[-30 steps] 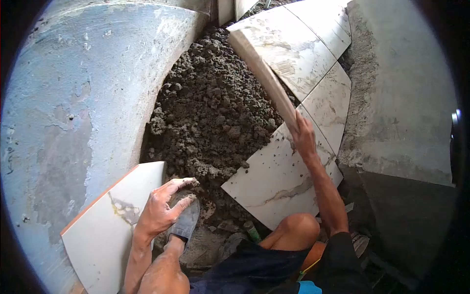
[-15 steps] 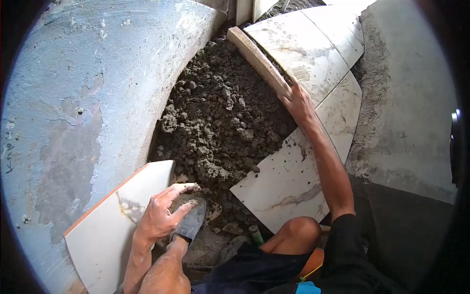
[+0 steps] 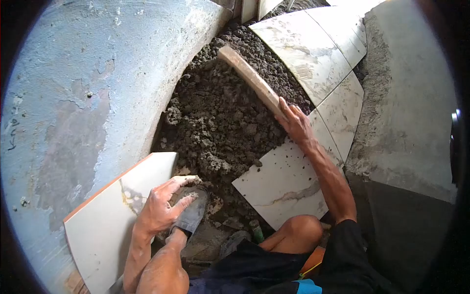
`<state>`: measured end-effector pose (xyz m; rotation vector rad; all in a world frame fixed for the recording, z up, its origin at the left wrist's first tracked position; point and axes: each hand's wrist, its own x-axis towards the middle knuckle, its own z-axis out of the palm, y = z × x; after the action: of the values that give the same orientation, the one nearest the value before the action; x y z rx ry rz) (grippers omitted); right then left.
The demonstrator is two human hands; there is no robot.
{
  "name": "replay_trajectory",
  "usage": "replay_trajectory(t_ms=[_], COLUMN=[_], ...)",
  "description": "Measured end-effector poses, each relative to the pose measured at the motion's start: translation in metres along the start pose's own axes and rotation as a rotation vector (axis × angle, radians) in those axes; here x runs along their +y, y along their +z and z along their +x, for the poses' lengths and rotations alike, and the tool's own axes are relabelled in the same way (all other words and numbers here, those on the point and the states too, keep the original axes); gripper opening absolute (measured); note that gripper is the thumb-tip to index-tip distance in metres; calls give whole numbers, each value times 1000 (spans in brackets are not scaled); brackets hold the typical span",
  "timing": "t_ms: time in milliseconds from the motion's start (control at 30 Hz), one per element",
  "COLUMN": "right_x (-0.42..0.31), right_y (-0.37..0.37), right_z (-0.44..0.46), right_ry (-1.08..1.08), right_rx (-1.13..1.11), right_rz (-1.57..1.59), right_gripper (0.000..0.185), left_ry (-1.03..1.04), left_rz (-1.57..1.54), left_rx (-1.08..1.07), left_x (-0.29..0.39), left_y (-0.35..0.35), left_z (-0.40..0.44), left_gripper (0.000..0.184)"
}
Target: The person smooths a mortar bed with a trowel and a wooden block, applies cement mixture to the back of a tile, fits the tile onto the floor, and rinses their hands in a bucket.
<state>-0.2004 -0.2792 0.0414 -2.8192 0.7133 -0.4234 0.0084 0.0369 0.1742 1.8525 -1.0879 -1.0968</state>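
Observation:
My right hand [image 3: 297, 126] grips the near end of a wooden batten [image 3: 252, 78], whose far end reaches out over the crumbly grey mortar [image 3: 220, 115]. My left hand [image 3: 164, 206] hangs over my grey shoe [image 3: 191, 208], thumb and fingers apart, with mortar stuck to the fingertips and nothing held. A loose marbled white tile [image 3: 289, 181] lies partly under my right forearm, with crumbs on it. Beside my left hand, another tile [image 3: 117, 206] with an orange edge leans against the blue wall.
The peeling blue wall [image 3: 132, 73] curves along the left. Laid marbled tiles [image 3: 313, 49] follow the right side, smeared with mortar, next to a rough concrete edge [image 3: 374, 98]. More tiles [image 3: 249, 10] stand at the far end. A small green cylinder [image 3: 256, 231] lies near my knee.
My right hand has drawn the batten left and away from the laid tiles' edge, over the mortar. A strip of mortar beside those tiles now shows. My left hand has barely moved.

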Motion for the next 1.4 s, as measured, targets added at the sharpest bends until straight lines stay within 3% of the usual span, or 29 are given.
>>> replay_trajectory(t_ms=[100, 267, 500, 700, 933, 1400], right_x=[-22, -52, -4, 8, -8, -73], right_y=[-2, -10, 1, 20, 20, -9], right_z=[-29, -70, -20, 33, 36, -57], right_ry=[40, -53, 173, 147, 17, -243], right_rx=[-105, -19, 92, 64, -9, -95], right_rz=[-12, 34, -117, -157, -55, 77], right_gripper=[56, 60, 53, 48, 51, 55], left_ry=[5, 23, 33, -37, -19, 47], left_rz=[0, 9, 16, -17, 25, 45], left_rx=[5, -1, 1, -18, 30, 16], left_x=[4, -1, -5, -5, -11, -6], left_y=[1, 5, 8, 2, -5, -6], left_z=[2, 6, 8, 6, 0, -1], left_gripper=[31, 32, 29, 30, 31, 30])
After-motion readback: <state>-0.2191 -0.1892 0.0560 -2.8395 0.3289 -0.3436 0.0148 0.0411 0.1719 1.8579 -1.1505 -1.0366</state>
